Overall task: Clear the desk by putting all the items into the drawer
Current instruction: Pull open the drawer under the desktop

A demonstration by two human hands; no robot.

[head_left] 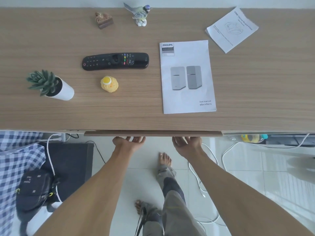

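Observation:
On the wooden desk [255,82] lie a black remote [115,61], a yellow cupcake-shaped toy [109,84], a small succulent in a white pot [49,86], a bird figurine [140,14], a carved wooden piece [103,20], a Philips user manual [187,76] and a folded leaflet [232,29]. The drawer front [153,133] juts slightly from the desk's near edge. My left hand [128,141] and my right hand [186,142] reach under the drawer's lower edge, palms up, fingers curled against it. The fingertips are hidden.
Below the desk is a white tiled floor with white cables [204,167] at the right. A checked cloth [15,160] and a black bag [34,189] sit at the left. My bare feet [164,159] stand beneath the drawer.

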